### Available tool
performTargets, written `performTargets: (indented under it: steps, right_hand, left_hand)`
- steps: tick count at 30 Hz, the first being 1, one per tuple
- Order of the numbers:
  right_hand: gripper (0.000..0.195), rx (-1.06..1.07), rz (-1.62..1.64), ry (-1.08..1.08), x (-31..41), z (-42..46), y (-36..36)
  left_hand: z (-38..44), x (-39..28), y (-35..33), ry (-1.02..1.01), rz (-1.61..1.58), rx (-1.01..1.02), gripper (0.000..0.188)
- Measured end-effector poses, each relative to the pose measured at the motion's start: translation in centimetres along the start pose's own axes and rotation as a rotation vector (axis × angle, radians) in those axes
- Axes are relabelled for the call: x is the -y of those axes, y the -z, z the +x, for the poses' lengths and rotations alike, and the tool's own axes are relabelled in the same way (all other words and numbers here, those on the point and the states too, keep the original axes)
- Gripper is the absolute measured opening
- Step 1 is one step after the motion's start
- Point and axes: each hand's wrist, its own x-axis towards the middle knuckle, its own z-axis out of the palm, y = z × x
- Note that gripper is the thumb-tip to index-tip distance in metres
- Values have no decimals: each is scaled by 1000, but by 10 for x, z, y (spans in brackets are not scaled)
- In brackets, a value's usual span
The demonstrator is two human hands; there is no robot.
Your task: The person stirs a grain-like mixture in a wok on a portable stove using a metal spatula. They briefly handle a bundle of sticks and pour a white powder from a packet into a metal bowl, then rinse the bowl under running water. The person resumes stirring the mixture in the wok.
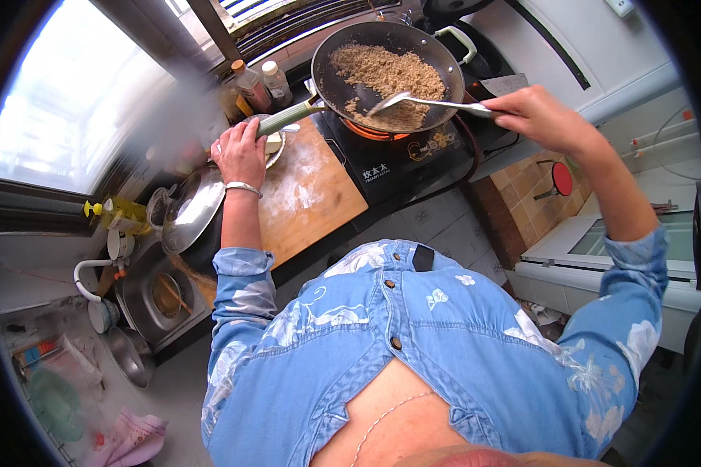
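Observation:
My left hand is closed around the green handle of a dark frying pan, which is tilted over a glowing electric cooker. Brown, crumbly minced food covers much of the pan's inside. In my right hand is the handle of a metal spatula; its blade rests among the crumbs at the pan's near side. A wooden board dusted with white powder lies left of the cooker. Behind my left hand, partly hidden, a plate holds pale pieces and a spoon.
Bottles stand behind the board. A glass lid leans near a steel sink at left, with a metal bowl beside it. A cleaver-like blade lies right of the pan. A black cable loops by the counter edge.

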Motion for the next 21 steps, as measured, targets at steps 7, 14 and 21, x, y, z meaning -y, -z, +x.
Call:
performTargets:
  steps: [7,14,21]
  right_hand:
    - [30,111,-245,-103,20,-24,34]
    - [28,-208,-112,53,-21,52,-19]
    - [25,-304,-90,48,-26,104,-51]
  left_hand:
    - [-4,0,4,-1,-1,-29,37]
    - [-1,2,-3,-21,-22,-45,36]
    - [-2,1,-6,-25,-43,-56,38]
